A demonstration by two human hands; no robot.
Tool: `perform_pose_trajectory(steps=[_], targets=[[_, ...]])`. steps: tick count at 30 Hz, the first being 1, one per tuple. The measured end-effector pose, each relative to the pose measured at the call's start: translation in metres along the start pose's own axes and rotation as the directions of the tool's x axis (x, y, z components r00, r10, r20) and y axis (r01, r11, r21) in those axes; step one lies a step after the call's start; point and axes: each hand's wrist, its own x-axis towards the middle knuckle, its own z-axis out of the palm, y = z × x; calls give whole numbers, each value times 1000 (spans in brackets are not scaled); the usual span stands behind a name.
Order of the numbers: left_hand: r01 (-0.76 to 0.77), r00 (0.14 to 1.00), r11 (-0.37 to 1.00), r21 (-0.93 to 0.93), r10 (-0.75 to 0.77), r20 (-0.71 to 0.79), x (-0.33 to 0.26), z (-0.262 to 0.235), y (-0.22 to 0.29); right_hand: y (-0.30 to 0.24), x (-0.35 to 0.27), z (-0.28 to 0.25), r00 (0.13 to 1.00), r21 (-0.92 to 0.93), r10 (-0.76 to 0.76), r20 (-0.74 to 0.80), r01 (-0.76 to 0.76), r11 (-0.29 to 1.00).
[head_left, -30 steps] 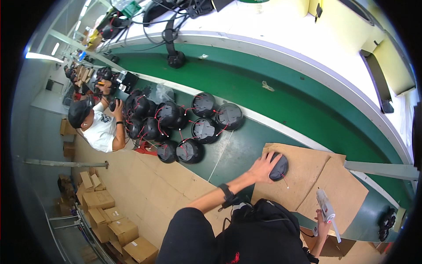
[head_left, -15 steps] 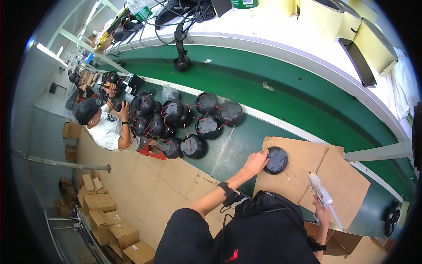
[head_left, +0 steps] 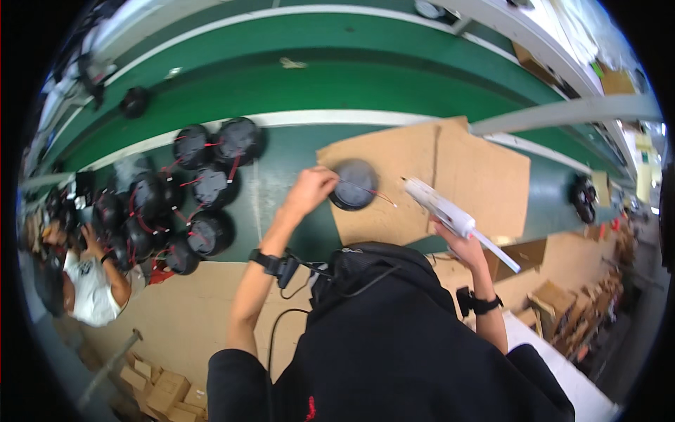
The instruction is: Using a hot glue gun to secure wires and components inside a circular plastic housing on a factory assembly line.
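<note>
A round black plastic housing (head_left: pixel 356 186) with a thin red wire lies on a flat cardboard sheet (head_left: pixel 485 176). At its left rim my left hand (head_left: pixel 313 188) is closed in a pinch. What sits between those fingertips is too blurred to make out. A thin line runs from them across the housing toward the wire. My right hand (head_left: pixel 460 243) grips a white glue gun (head_left: pixel 443 208) by its handle, right of the housing. The nozzle points up and left toward the housing, apart from it, and a pale glue stick (head_left: pixel 498 252) juts from the back.
Several black round housings (head_left: pixel 212 186) with red wires stand left on the green table (head_left: pixel 281 151). Beyond them a co-worker in a white shirt (head_left: pixel 95 285) handles something dark. A grey metal post (head_left: pixel 562 112) crosses at right. Cardboard boxes (head_left: pixel 169 394) lie on the floor.
The view has turned to the right, shifting the scene. My left fingers have gone from holding the housing's edge to a pinch at its rim. The glue gun is nearer the housing and tilted more.
</note>
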Motion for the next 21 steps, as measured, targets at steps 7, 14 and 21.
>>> perform_pose_trajectory(steps=[7,14,21], targets=[[318,946,859,-402,-315,74,-4,18,-12,-26,7,31,995,-73,-52,82,58,996],[162,986,951,-265,-148,70,-19,12,7,-35,36,62,985,-175,0,174,31,984],[7,1000,987,-159,-7,4,-27,16,13,-29,57,71,979,-155,93,180,-65,986]])
